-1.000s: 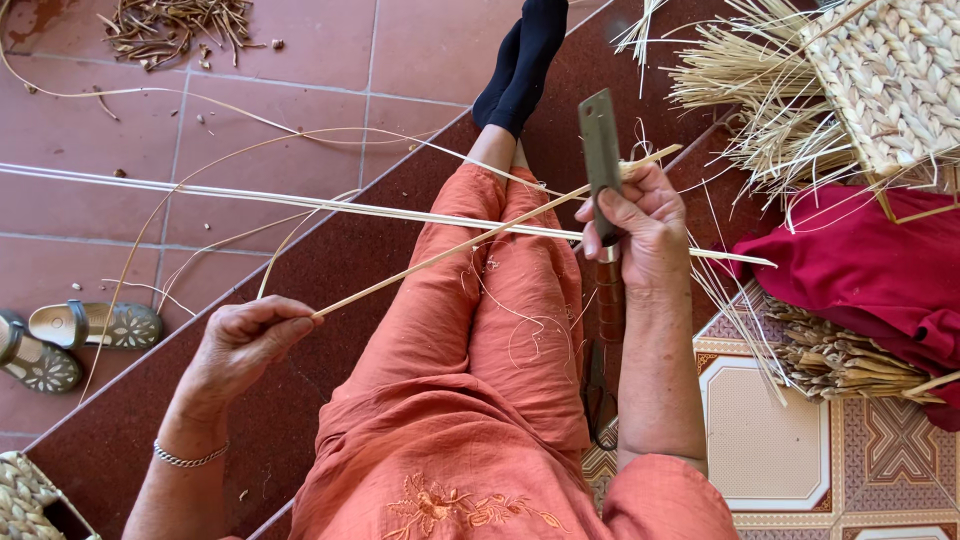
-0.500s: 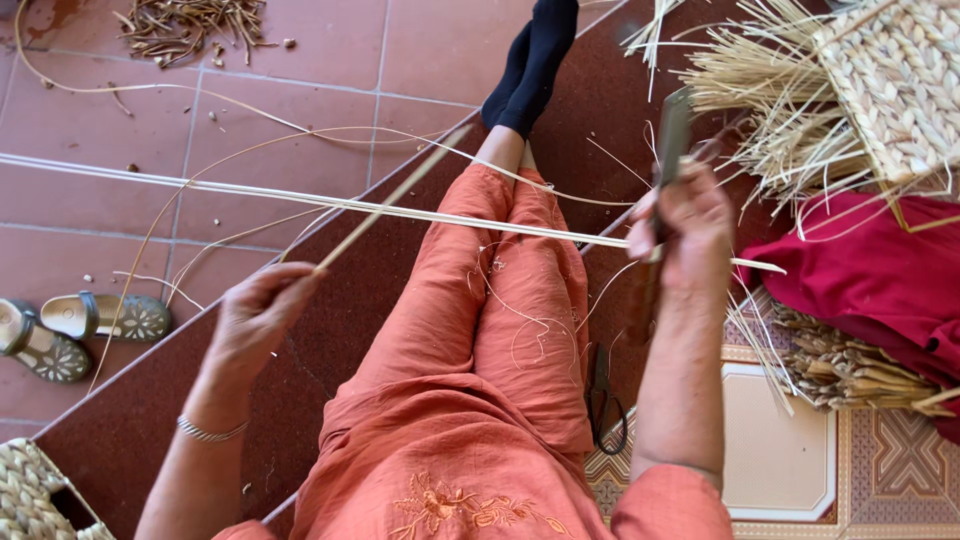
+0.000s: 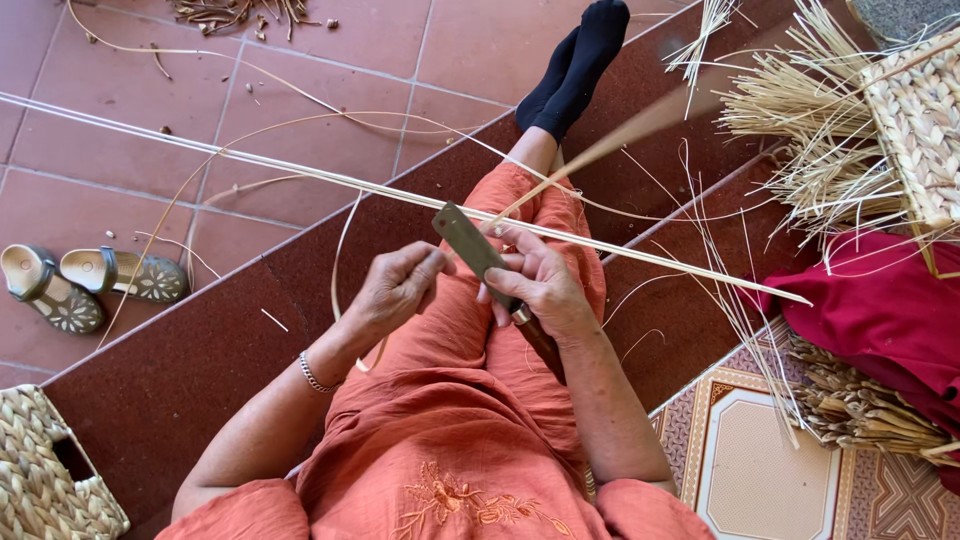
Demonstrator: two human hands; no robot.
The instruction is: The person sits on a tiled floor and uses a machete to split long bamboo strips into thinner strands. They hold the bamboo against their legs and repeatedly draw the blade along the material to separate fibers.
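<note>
I sit on dark red steps in orange clothes, one leg stretched out in a black sock (image 3: 578,62). My right hand (image 3: 540,285) grips a knife (image 3: 478,256) by its dark handle, the flat blade pointing up and to the left. Close beside the blade, my left hand (image 3: 396,290) pinches a thin pale reed strip (image 3: 600,150) that runs up to the right, blurred from moving. A thin curl of the strip loops down by my left wrist. A long pale cane (image 3: 300,178) lies across my lap and the floor.
A pair of sandals (image 3: 90,283) lies on the red tiles at left. A woven basket corner (image 3: 50,480) sits at bottom left. At right are straw bundles (image 3: 810,140), a woven mat (image 3: 920,130), a dark red cloth (image 3: 890,310) and a patterned tile (image 3: 760,460).
Both hands have come together over my lap from wide apart. The knife has dropped from upright at the right to slanted between my hands, and the strip now swings up to the right.
</note>
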